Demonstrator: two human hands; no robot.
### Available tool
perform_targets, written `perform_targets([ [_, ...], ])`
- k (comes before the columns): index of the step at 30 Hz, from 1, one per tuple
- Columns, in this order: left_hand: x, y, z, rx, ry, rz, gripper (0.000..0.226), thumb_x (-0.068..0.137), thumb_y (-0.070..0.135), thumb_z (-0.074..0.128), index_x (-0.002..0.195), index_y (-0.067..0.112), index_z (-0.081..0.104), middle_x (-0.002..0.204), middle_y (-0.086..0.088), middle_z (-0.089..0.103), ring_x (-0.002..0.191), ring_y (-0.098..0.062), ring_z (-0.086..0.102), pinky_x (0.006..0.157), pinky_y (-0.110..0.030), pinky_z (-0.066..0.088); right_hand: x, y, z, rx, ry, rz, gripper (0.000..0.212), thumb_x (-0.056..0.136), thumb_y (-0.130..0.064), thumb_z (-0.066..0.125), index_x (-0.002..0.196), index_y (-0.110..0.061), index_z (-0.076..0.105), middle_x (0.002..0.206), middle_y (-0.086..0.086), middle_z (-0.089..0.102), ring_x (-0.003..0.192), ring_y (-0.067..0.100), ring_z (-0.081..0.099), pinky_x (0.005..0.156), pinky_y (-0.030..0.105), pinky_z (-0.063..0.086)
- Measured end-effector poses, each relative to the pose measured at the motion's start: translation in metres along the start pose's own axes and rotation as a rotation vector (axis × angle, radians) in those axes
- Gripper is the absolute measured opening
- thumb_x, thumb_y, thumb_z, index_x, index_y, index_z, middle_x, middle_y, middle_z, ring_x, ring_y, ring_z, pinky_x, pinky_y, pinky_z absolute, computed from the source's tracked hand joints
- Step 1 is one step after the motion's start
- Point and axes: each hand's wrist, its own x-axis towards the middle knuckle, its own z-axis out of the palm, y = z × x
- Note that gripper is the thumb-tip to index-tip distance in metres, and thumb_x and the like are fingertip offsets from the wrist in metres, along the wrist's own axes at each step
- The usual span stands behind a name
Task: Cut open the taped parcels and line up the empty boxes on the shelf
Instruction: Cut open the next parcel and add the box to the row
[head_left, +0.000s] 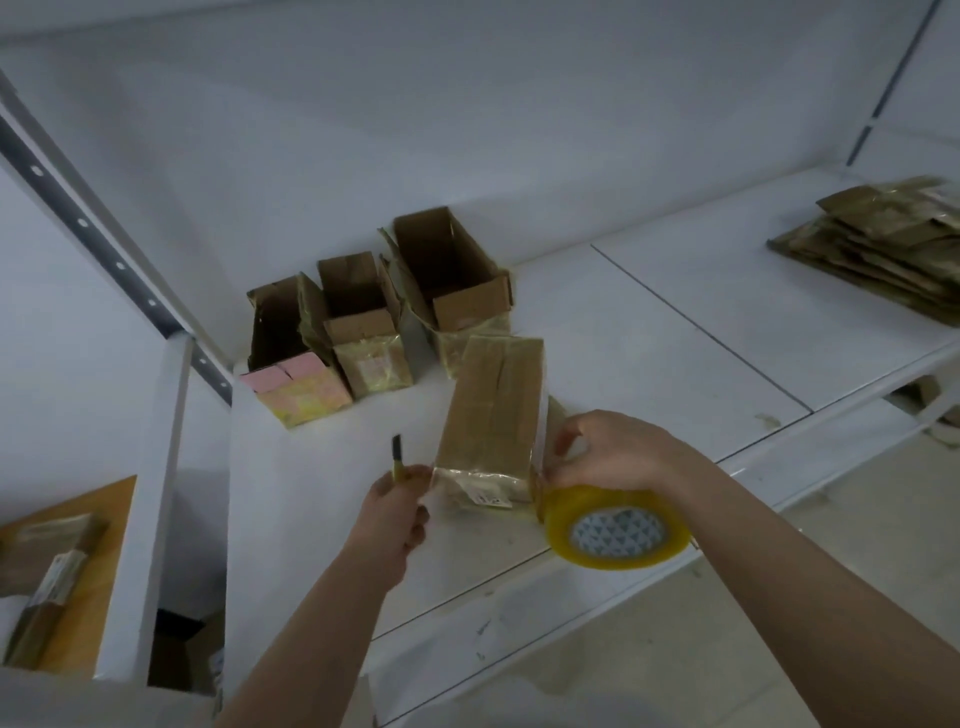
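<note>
- A white shelf (649, 332) fills the view, with a white wall behind.
- Far right lies a stack of flattened cardboard (878, 244).
- Three open boxes (379, 306) stand in a row at far left.
- A taped parcel (493, 421) lies near them, between the hands.
- A tape roll (615, 530) sits under the right hand (613, 449), whose fingers curl on the parcel's corner.
- The left hand (395, 512) grips a knife (397, 457), blade up.

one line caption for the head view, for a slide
Left hand grips a knife beside a taped parcel; three opened boxes stand behind.

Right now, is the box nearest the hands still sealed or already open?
Still sealed. The parcel shows closed flaps under glossy tape, unlike the three open boxes behind it on the shelf.
</note>
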Motion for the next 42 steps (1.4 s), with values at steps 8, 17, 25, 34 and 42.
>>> perform_targets([
  [8,-0.042,0.103,0.049,0.606,-0.477,0.638,0.045,0.101,0.046,0.03,0.086,0.011,0.055,0.072,-0.001,0.054,0.051,-0.006,0.042,0.047,-0.017,0.035,-0.002,0.01,-0.002,0.142,-0.055,0.012,0.025,0.082,-0.054,0.068,0.092,-0.032,0.062,0.088,-0.011,0.06,0.078,0.004,0.059,0.064,0.021,0.046],
  [17,-0.014,0.074,0.084,0.692,-0.59,0.554,0.048,0.105,0.037,0.035,0.072,0.008,0.056,0.05,0.0,0.057,0.036,-0.014,0.043,0.038,-0.019,0.037,-0.012,0.019,0.001,0.145,-0.107,0.097,0.042,0.094,-0.05,0.055,0.122,-0.019,0.063,0.116,0.0,0.06,0.095,0.015,0.055,0.078,0.028,0.043],
  [25,-0.006,0.055,0.067,0.801,-0.559,0.646,0.048,0.104,0.037,0.035,0.076,0.005,0.056,0.053,-0.006,0.061,0.038,-0.017,0.05,0.045,-0.023,0.043,-0.02,0.024,-0.007,0.128,-0.14,0.108,0.028,0.094,-0.04,0.059,0.119,-0.026,0.062,0.119,-0.001,0.057,0.103,0.018,0.054,0.087,0.03,0.045],
  [34,-0.002,0.047,0.058,0.798,-0.543,0.627,0.043,0.103,0.037,0.036,0.08,0.006,0.055,0.056,-0.01,0.065,0.038,-0.015,0.054,0.046,-0.02,0.046,-0.006,0.031,0.019,0.151,-0.253,0.112,0.036,0.097,-0.035,0.058,0.127,-0.017,0.061,0.127,0.005,0.06,0.107,0.023,0.058,0.104,0.037,0.045],
  [42,-0.015,0.066,0.059,1.37,-0.789,0.757,0.043,0.1,0.046,0.044,0.075,0.021,0.07,0.077,0.005,0.06,0.071,-0.008,0.062,0.071,-0.024,0.047,-0.019,0.05,0.022,0.349,-0.1,0.099,0.023,0.095,-0.034,0.061,0.114,-0.031,0.073,0.106,-0.008,0.066,0.09,0.007,0.058,0.085,0.023,0.042],
])
